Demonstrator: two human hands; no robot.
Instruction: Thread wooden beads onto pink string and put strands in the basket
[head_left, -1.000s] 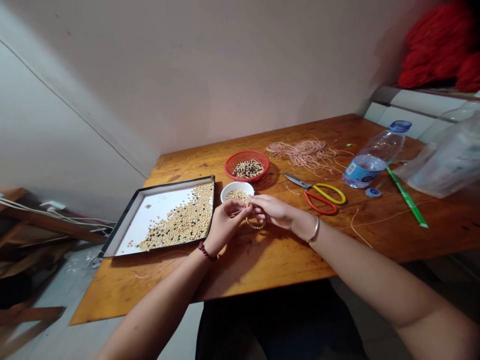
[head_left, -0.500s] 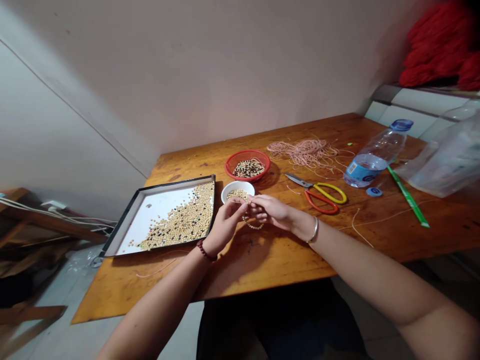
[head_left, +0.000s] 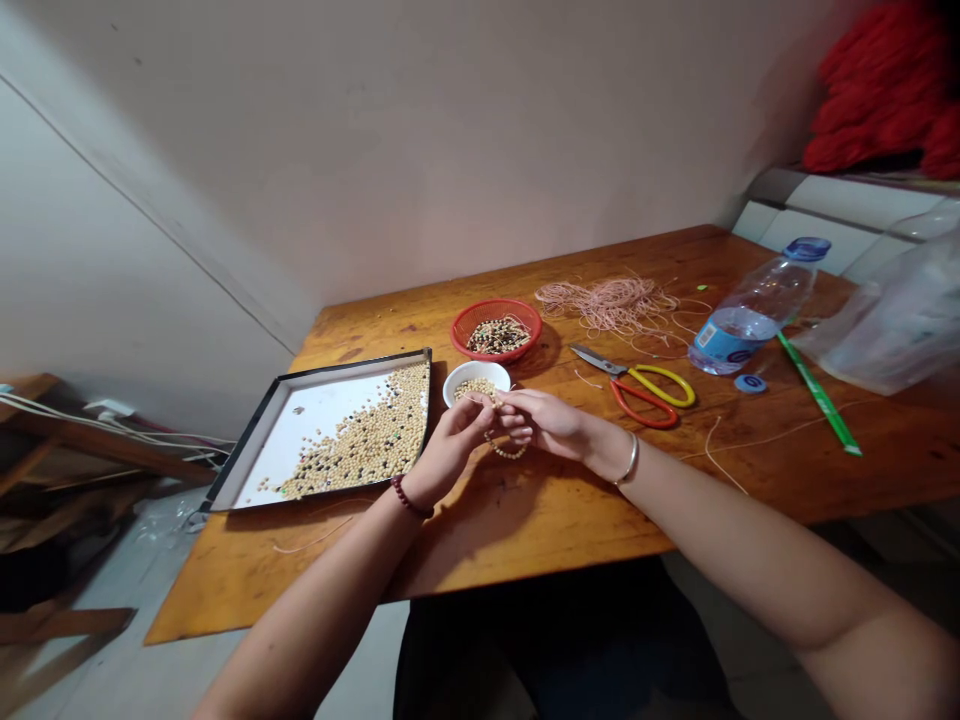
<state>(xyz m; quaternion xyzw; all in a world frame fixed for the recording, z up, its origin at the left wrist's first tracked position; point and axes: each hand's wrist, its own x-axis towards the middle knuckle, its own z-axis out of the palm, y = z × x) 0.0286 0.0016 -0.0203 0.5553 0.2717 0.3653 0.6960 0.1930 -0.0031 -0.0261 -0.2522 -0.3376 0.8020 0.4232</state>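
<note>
My left hand [head_left: 455,440] and my right hand [head_left: 551,422] meet over the table, just in front of a small white bowl [head_left: 454,376] of pale beads. Both hands are closed at the fingertips on a string of pale beads [head_left: 510,454], whose loop hangs below the fingers. The thin cord's end is partly hidden between the fingertips. Left of my hands lies a shallow black-edged tray [head_left: 289,405], its right part covered with loose pale beads [head_left: 375,430] and some dark ones among them.
Behind the bowl stands a red basket [head_left: 459,328] of mixed beads. To the right are a pink cord tangle [head_left: 607,302], scissors [head_left: 651,392] with red and yellow handles, a water bottle [head_left: 739,325], a blue cap [head_left: 750,384], a green strip [head_left: 819,395] and a plastic bag [head_left: 885,330].
My hands stay in nearly the same place, with the fingertips still together on the bead string. The view has shifted very slightly; the things on the table have not moved.
</note>
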